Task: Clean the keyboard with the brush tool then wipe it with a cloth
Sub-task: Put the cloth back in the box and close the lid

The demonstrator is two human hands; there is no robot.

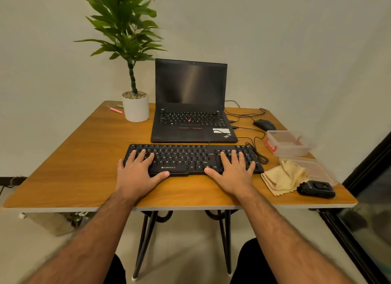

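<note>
While both hands (135,173) lie flat, keyboard (186,159) sits underneath.

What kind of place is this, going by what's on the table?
Probably a home or small office workstation: a wooden table against a plain wall holds an open laptop, an external keyboard under both hands, a wired mouse and a potted plant.

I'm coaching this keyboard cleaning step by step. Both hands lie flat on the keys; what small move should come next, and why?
Probably lift the right hand off the keyboard and reach toward the small black tool beside the cloth at the table's right edge. Both hands hold nothing, the left hand too, and brushing comes first. Whether that black item is the brush I cannot tell.
</note>
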